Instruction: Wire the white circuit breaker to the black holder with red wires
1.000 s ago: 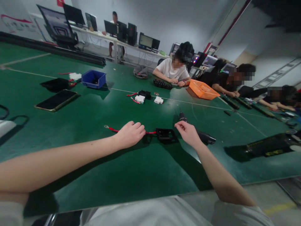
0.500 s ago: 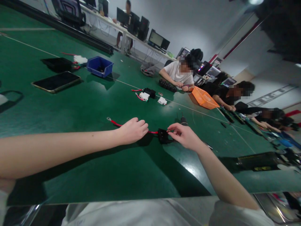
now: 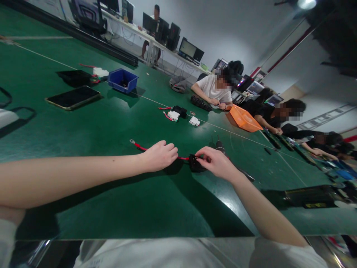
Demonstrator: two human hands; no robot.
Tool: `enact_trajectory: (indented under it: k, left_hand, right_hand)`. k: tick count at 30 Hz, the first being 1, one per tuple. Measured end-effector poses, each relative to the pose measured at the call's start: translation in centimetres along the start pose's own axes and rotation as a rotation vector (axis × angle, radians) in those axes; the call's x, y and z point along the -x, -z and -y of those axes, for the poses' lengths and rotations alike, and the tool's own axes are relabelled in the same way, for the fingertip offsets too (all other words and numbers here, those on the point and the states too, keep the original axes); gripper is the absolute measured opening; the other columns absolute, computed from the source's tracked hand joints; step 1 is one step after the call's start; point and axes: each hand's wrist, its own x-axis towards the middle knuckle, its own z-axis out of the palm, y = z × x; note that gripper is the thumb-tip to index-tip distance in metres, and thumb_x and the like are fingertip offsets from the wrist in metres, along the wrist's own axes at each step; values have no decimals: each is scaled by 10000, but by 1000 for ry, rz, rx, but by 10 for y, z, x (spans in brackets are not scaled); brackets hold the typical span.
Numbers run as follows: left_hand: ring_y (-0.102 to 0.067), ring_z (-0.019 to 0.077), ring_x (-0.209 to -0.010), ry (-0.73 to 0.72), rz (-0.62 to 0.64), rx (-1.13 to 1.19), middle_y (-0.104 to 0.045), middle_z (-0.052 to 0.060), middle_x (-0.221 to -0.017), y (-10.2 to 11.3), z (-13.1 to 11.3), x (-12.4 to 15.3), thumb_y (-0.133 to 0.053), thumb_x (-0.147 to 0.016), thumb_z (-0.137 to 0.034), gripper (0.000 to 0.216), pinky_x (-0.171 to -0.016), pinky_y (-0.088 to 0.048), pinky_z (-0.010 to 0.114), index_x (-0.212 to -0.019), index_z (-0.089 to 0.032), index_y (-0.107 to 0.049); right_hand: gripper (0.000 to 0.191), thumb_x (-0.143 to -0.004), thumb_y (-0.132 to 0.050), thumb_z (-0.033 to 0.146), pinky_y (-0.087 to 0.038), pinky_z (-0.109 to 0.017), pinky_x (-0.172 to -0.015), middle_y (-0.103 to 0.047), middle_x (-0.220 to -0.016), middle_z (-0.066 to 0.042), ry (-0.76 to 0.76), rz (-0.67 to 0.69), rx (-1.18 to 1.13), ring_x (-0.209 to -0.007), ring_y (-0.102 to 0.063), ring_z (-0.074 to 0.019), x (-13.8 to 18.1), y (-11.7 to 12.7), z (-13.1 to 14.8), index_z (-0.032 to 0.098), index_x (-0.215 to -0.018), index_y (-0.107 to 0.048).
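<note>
A red cable with a metal ring lug at its far left end runs under my left hand, whose fingers are closed round it. The cable's other end enters a small black housing on the green table. My right hand pinches a tiny metal part over the top of that housing; its exact kind is too small to make out. Fingers partly cover the housing's right side. Just behind the right hand lies a dark tool, mostly hidden, with a thin tip.
Beyond the hands lie white connector pieces and a black block. A blue bin, a phone and a black tray are at the left. An orange bag lies near a co-worker. A dark cylinder lies at right.
My right hand has moved slightly left, bringing its pinched fingertips from the housing's right edge over its top. My left hand stays closed on the cable. The view has shifted a little.
</note>
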Motion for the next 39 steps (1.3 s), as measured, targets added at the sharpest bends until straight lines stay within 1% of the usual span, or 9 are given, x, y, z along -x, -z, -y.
enact_trajectory:
  k: [8,12,25,31,35,39]
  left_hand:
    - [-530,225,-775,2,7,6,-609,87,-828,-1,0,0,-577,-929,-150,91,-576,-258,352,-858,-152,-634]
    - [-529,224,-777,7,3,10,-605,87,-827,-2,0,1,-576,-927,-148,99,-577,-260,354,-843,-156,-628]
    - [-535,222,-782,0,-4,17,-616,91,-829,0,0,1,-584,-928,-148,91,-582,-244,345,-857,-143,-639]
    - [-537,222,-781,0,-1,9,-616,91,-834,0,0,0,-575,-933,-147,100,-584,-252,352,-863,-146,-646]
    - [-540,222,-779,-4,9,5,-617,87,-832,1,0,0,-583,-929,-147,92,-582,-252,351,-865,-144,-649]
    - [-538,217,-778,1,10,23,-622,91,-828,2,0,0,-577,-934,-143,102,-586,-248,345,-861,-146,-648]
  right_hand:
    - [105,-937,-612,254,-450,-303,-651,-684,-923,-39,-58,-2,78,-685,-589,-156,-2,0,0,216,-990,-695]
    - [101,-928,-620,244,-440,-300,-644,-669,-899,-31,-89,9,70,-669,-580,-152,-2,1,0,209,-985,-695]
    - [114,-941,-618,266,-452,-304,-651,-706,-928,-39,-82,33,94,-685,-600,-159,1,2,2,223,-992,-710]
    - [133,-947,-600,272,-475,-315,-685,-706,-935,-47,-82,-2,100,-711,-610,-171,3,-1,-1,223,-1000,-712]
    - [132,-952,-605,286,-473,-318,-682,-713,-939,-44,-81,-12,96,-709,-613,-169,6,-4,-3,222,-996,-713]
    - [152,-967,-587,291,-488,-331,-697,-725,-964,-52,-62,-26,83,-731,-634,-181,8,-5,-2,227,-1027,-712]
